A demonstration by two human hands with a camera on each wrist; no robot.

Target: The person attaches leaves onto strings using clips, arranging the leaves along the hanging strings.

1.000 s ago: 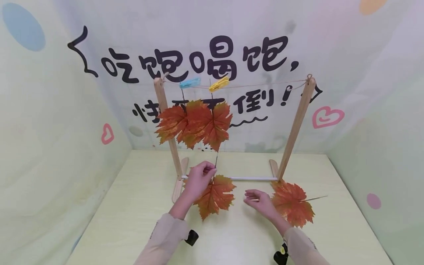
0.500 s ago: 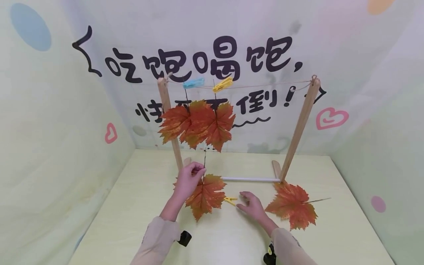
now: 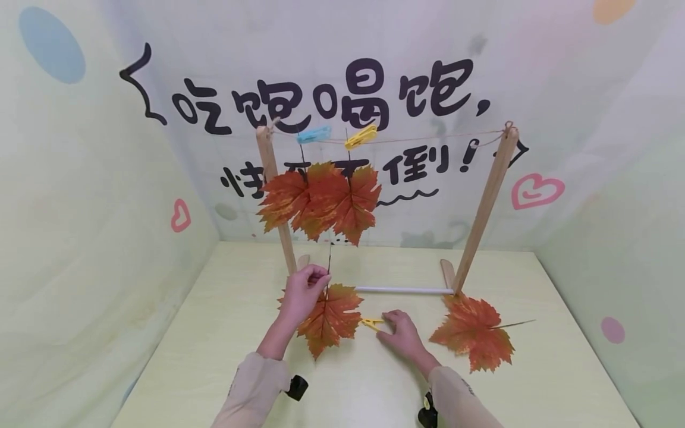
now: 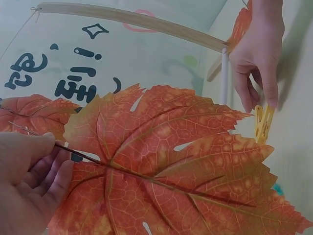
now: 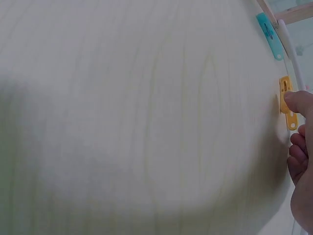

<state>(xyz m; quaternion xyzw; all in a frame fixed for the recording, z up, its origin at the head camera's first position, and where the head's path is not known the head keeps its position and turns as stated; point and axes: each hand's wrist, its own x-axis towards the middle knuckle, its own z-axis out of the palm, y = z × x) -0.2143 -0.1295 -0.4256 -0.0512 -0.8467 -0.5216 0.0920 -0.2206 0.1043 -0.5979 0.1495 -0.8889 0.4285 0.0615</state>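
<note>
Between thumb and fingers, my left hand [image 3: 299,294] pinches the dark stem of an orange-red artificial maple leaf [image 3: 332,321], whose blade hangs below the hand. The leaf fills much of the left wrist view. Just right of it, my right hand [image 3: 401,337] holds a yellow clothespin [image 3: 370,324] low over the table; in the right wrist view the thumb presses on this clothespin [image 5: 285,88]. Two similar leaves hang from a string, one under a blue clothespin [image 3: 314,135], the other under a yellow clip [image 3: 361,137].
A wooden frame with a left post [image 3: 267,154], a right post [image 3: 486,208] and a white crossbar [image 3: 404,290] carries the string. Another leaf [image 3: 473,333] lies on the table at the right. A teal clothespin [image 5: 270,36] lies near the crossbar in the right wrist view.
My left hand has shifted left with the leaf, uncovering the yellow clothespin on the table. My right hand has moved left and its fingers have closed on that clothespin.
</note>
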